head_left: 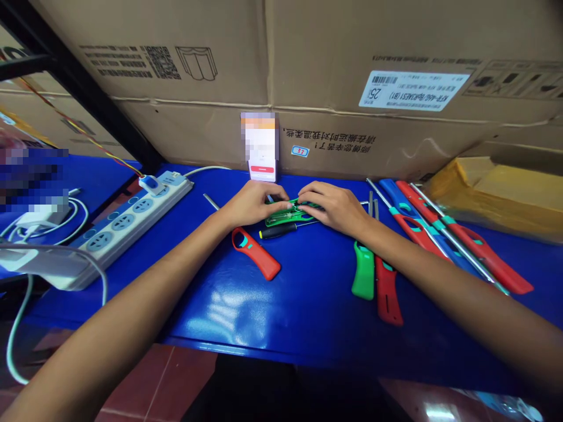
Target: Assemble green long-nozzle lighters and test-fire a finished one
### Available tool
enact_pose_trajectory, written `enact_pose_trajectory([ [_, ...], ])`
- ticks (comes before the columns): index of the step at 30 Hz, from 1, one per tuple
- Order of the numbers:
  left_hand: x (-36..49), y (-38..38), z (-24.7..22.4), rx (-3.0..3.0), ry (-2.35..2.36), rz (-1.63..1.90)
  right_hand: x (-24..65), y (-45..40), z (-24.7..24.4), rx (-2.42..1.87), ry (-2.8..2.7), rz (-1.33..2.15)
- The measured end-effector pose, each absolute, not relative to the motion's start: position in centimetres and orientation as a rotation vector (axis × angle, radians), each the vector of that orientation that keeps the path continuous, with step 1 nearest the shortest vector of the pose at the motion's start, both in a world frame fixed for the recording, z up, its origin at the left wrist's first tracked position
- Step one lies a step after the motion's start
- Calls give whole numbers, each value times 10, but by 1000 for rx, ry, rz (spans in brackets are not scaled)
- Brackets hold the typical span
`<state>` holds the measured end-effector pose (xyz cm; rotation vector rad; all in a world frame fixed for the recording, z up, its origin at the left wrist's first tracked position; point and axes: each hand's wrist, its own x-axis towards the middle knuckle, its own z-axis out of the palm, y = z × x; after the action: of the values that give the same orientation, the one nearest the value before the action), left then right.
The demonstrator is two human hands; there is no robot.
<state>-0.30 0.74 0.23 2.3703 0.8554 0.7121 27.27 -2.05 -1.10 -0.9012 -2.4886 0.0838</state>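
Observation:
A green long-nosed lighter [285, 217] lies opened on the blue table, with its inner parts showing. My left hand [257, 202] grips its left end between thumb and fingers. From the other side, my right hand [336, 205] pinches the lighter's right part, and its fingertips hide what they touch. Just below lies a screwdriver [279, 231] with a black handle and yellow end. A red lighter [256, 254] rests nearer to me on the left. Close to my right forearm are another green lighter [363, 272] and a red lighter [389, 296].
Several red and blue lighters [488, 252] lie at the right, before a yellow-brown carton [492, 193]. A lit phone [264, 146] leans on the large cardboard box [197, 129] behind. At the left stands a white power strip [132, 217] with cables.

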Motion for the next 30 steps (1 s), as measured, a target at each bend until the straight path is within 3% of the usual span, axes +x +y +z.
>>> enact_pose_trajectory([
  [30,2,4,-4,2664,821,822,278,-6,-23,-901,-2309,347],
])
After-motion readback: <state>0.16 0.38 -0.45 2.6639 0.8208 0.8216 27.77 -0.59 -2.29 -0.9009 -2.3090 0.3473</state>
